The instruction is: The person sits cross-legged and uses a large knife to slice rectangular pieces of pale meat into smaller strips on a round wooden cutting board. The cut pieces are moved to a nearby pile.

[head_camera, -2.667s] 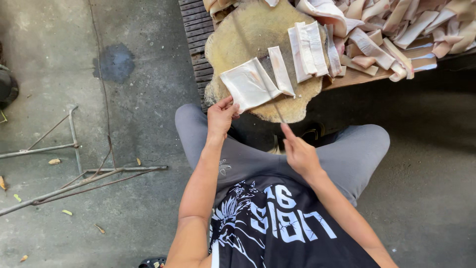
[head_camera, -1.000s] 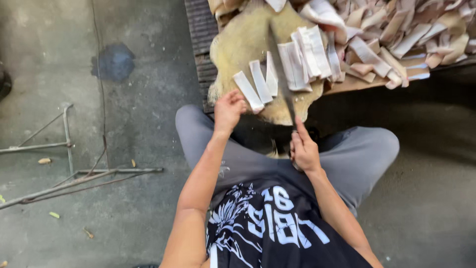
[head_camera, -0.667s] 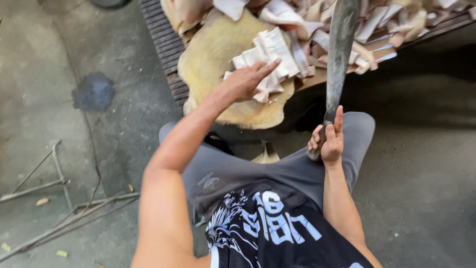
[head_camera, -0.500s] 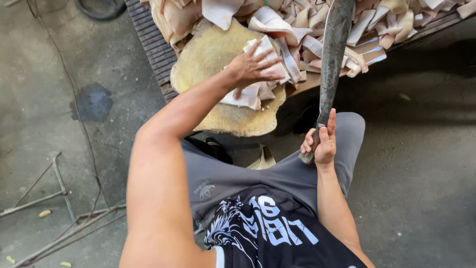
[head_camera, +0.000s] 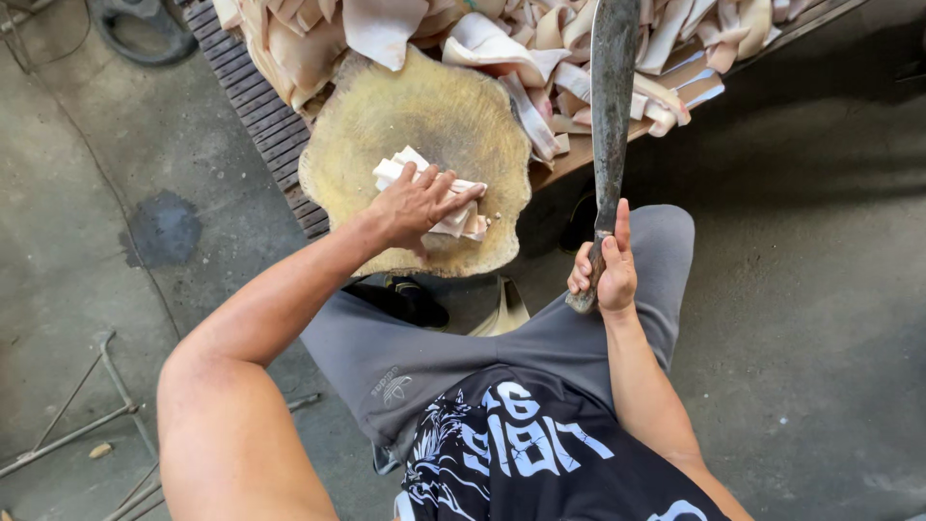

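Head view, single frame logged.

Item 1: my left hand (head_camera: pixel 417 203), one, fingers spread flat and pressing down on a small stack of pale strips (head_camera: pixel 453 214). I cannot count the strips in the stack; a few edges show beyond the fingertips and behind the knuckles.

Item 2: chopping block (head_camera: pixel 434 116), one, a round yellowish wood slab with a wavy rim, directly under the left hand. The stack sits near its lower right part.

Item 3: my right hand (head_camera: pixel 605 265), one, closed around the handle of a long blade (head_camera: pixel 612 92). Thumb raised along the handle. The hand is well to the right of the left hand, over my right knee.

Item 4: the blade, one, dark and worn. Long axis nearly upright in the frame, tip pointing away from me, handle end toward my lap. It is lifted clear of the block, just right of the block's edge.

Item 5: heap of pale cut pieces (head_camera: pixel 540 39), too many to count, piled beyond both hands on a slatted platform (head_camera: pixel 256 111).
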